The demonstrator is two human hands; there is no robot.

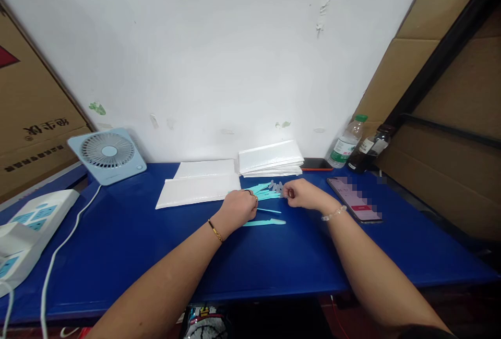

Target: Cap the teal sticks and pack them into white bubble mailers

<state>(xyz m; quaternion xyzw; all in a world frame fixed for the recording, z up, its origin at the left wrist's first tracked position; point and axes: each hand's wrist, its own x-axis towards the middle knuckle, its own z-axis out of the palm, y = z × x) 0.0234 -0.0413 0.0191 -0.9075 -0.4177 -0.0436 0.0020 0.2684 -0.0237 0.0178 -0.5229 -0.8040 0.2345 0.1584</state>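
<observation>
My left hand (pixel 239 207) is closed on a thin turquoise eyebrow razor (pixel 271 210), which sticks out to the right of the fingers, edge on. A second turquoise eyebrow razor (pixel 268 222) lies on the table just below it, partly hidden by the hand. Behind my fingers is a loose pile of turquoise razors (pixel 263 192). Several small clear plastic caps (pixel 276 186) lie at the pile's right end. Beside them my right hand (pixel 303 194) has its fingers pinched together; whatever is between them is too small to make out.
White padded envelopes (pixel 199 189) lie behind my left hand, with a stack of them (pixel 270 159) near the wall. A phone (pixel 352 198) is at right, bottles (pixel 344 146) behind it. A fan (pixel 107 154) and a power strip (pixel 35 224) stand left on the blue table (pixel 156 255).
</observation>
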